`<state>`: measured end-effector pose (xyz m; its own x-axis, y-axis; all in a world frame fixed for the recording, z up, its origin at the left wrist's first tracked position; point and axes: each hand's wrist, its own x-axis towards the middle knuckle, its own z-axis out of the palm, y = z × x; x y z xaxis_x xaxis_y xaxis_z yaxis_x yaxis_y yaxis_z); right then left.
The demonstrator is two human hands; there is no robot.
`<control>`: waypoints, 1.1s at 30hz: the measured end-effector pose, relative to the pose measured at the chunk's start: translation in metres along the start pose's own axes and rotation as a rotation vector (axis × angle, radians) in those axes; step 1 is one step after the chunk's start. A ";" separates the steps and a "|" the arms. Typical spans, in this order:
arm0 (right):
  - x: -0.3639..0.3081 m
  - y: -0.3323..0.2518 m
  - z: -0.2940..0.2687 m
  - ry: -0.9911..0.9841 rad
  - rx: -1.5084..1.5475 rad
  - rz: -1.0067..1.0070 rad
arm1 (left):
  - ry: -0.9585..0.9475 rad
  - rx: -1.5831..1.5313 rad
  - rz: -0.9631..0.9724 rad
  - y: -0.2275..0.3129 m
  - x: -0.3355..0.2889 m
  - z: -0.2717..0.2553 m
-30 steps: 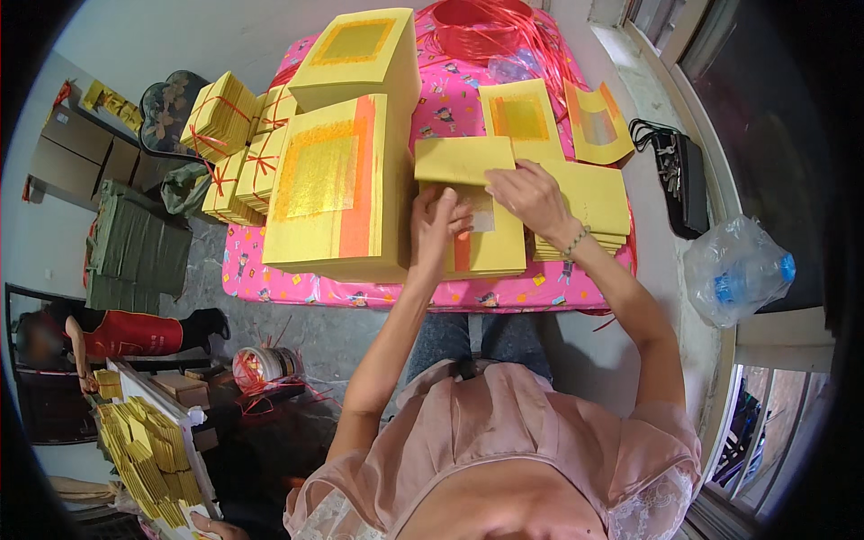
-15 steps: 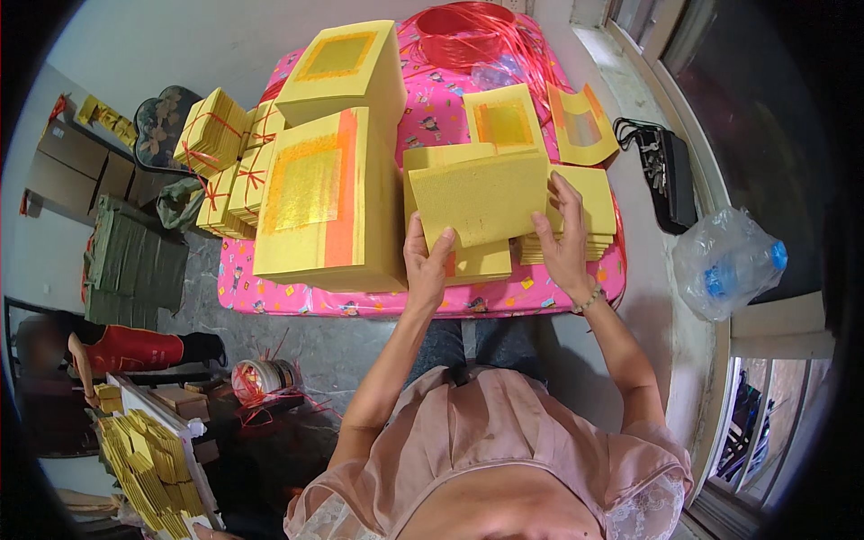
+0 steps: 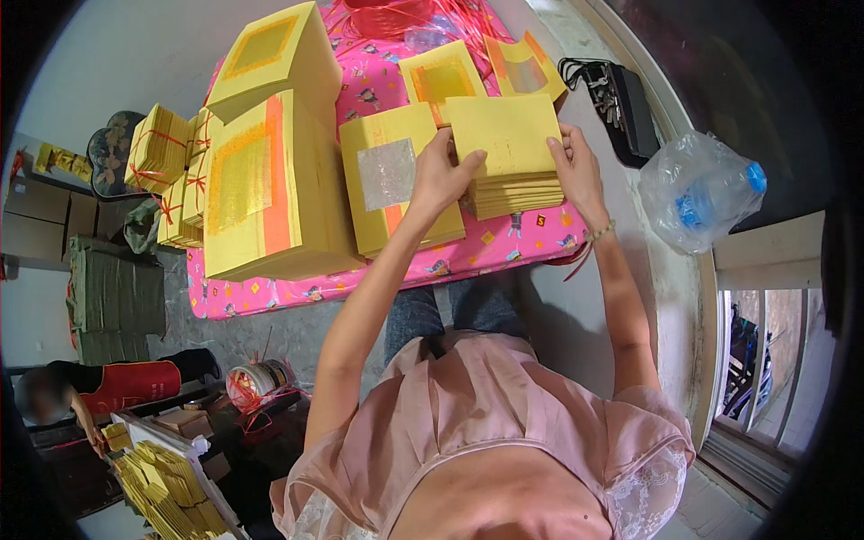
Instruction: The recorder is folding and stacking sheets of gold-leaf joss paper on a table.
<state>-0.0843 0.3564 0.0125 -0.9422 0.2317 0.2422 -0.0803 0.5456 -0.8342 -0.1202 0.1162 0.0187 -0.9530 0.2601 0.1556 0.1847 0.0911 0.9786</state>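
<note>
My left hand (image 3: 441, 175) and my right hand (image 3: 579, 175) grip the two sides of a folded yellow paper (image 3: 504, 135). It lies on top of a stack of folded yellow papers (image 3: 517, 200) at the table's right. Both thumbs press on its upper face, and the other fingers are partly hidden behind its edges. Left of this stack sits a lower stack of yellow sheets (image 3: 364, 148), its top sheet bearing a silver square. Behind are more yellow sheets (image 3: 443, 76) with a gold square and a curled yellow-orange sheet (image 3: 526, 67).
Tall yellow paper stacks (image 3: 243, 180) and red-tied bundles (image 3: 160, 148) fill the left of the pink-covered table (image 3: 369, 67). Red strips (image 3: 387, 16) lie at the back. A black bag (image 3: 621, 112) and a plastic bag with a bottle (image 3: 702, 193) sit right. Another person (image 3: 135, 385) is far left.
Both hands have moved right with the folded paper, from over the middle stack onto the right one. The silver square on the middle stack now shows. The whole view has shifted.
</note>
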 end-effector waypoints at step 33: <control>-0.012 0.040 0.049 -0.137 -0.811 -0.252 | 0.139 1.207 0.397 -0.020 0.006 0.058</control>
<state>-0.0922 0.3359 -0.0481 -0.9627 -0.0445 0.2667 -0.0842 0.9866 -0.1394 -0.1153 0.1717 -0.0074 -0.7860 0.3748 0.4917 0.4918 0.8609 0.1299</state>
